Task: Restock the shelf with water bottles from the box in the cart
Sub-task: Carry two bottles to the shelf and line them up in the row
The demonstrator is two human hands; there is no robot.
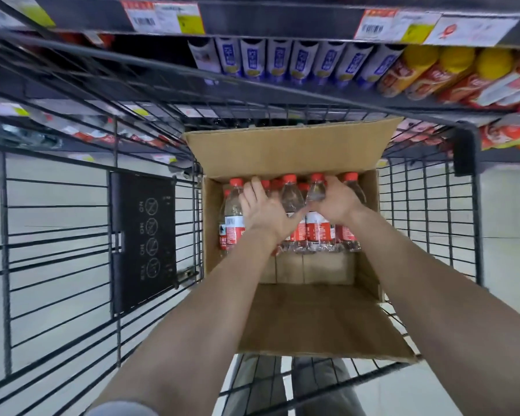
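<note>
- Clear plastic water bottle (316, 205) with a red cap sits in the grasp of the right hand (335, 201), fingers wrapped round its shoulder.
- Beside it, the left hand (264, 210) lies spread and flat over neighbouring bottles (233, 217), gripping none that I can see.
- All bottles stand at the far end of the cardboard box (285, 151), flaps open.
- That box rests in the wire cart (57, 235), below the shelf (282, 16) of drinks.
</note>
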